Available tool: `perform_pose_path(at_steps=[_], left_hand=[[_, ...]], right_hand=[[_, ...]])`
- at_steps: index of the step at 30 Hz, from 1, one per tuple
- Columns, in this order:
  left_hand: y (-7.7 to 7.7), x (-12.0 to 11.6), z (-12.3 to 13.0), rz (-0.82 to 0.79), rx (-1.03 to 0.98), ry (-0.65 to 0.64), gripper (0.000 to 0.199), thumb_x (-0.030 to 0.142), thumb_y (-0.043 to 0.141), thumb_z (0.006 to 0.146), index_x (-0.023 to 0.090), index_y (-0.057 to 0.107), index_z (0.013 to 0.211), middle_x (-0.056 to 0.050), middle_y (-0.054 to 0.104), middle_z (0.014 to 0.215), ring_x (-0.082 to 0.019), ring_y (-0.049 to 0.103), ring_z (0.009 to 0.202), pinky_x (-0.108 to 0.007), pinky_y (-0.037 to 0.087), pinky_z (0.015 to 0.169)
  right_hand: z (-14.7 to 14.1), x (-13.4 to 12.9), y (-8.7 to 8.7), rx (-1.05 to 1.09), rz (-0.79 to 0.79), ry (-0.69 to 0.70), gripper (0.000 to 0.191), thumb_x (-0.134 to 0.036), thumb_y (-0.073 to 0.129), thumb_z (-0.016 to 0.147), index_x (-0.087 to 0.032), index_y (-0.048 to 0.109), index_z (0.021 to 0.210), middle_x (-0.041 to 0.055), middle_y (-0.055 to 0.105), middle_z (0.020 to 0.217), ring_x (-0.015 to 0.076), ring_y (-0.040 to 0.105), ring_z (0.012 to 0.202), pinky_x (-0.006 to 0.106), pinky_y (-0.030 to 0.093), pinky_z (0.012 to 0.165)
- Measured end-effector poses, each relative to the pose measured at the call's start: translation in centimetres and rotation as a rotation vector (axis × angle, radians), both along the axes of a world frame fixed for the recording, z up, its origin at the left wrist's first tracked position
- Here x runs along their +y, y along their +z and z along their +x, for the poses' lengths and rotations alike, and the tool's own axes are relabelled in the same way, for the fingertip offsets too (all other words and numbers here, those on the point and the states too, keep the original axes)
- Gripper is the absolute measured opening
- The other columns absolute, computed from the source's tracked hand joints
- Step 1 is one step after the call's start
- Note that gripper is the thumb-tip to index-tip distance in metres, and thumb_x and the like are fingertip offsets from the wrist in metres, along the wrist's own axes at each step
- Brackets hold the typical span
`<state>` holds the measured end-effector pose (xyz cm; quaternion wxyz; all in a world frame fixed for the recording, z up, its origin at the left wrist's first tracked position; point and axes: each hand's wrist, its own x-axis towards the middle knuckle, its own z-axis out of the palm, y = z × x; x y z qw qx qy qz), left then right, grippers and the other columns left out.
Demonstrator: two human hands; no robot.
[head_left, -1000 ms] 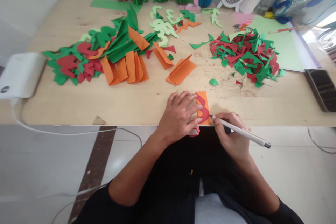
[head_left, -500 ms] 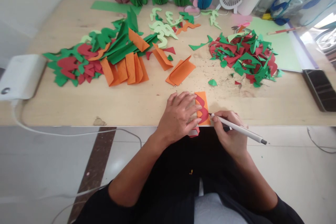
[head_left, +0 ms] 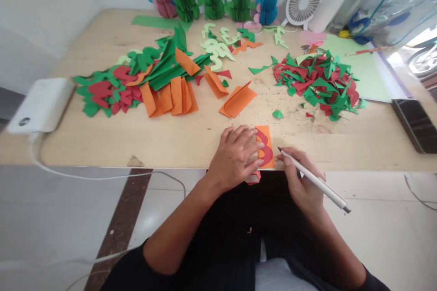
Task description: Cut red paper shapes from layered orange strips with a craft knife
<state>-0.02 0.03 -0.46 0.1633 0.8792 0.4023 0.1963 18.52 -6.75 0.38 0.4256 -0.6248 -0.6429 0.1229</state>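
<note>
At the table's front edge, my left hand (head_left: 236,154) lies with its fingers stretched over a red curvy-edged paper cutout (head_left: 267,151) on a piece of orange paper (head_left: 270,162). Part of both is under the fingers. A red-edged pale object (head_left: 253,178) pokes out below this palm; what it is I cannot tell. My right hand (head_left: 303,177) is closed round a white pen (head_left: 319,184). The dark pen tip points left, a short way off the right edge of the orange paper.
Folded orange papers (head_left: 238,99) lie ahead. Green and red cutouts (head_left: 112,86) are heaped left, paper scraps (head_left: 321,79) right. Behind stand paper honeycomb figures (head_left: 210,2) and a small fan (head_left: 304,3). A phone (head_left: 416,125) lies far right, a white corded box (head_left: 43,103) far left.
The pen tip has come away from the right edge of the orange paper, a little to the right. My left hand stays on the cutout. The camera view has shifted slightly.
</note>
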Motion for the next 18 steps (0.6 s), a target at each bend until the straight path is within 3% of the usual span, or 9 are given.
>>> perform_pose_path(at_steps=[8, 18], left_hand=[[0.0, 0.0, 0.0, -0.008, -0.015, -0.003, 0.028, 0.038, 0.057, 0.092, 0.026, 0.068, 0.114, -0.008, 0.054, 0.142, -0.030, 0.041, 0.135, -0.054, 0.026, 0.115], [0.5, 0.0, -0.1, -0.029, -0.019, -0.031, 0.031, 0.039, 0.058, 0.091, 0.025, 0.066, 0.117, -0.009, 0.053, 0.142, -0.031, 0.039, 0.136, -0.056, 0.026, 0.115]], right_hand=[[-0.5, 0.0, -0.1, -0.216, 0.116, 0.144, 0.027, -0.012, 0.054, 0.091, -0.021, 0.063, 0.114, 0.0063, 0.076, 0.093, 0.0214, 0.069, 0.085, 0.038, 0.051, 0.078], [-0.4, -0.2, -1.1, -0.330, 0.179, 0.139, 0.031, -0.010, 0.055, 0.090, -0.022, 0.061, 0.118, 0.0054, 0.075, 0.090, 0.0220, 0.069, 0.086, 0.038, 0.049, 0.078]])
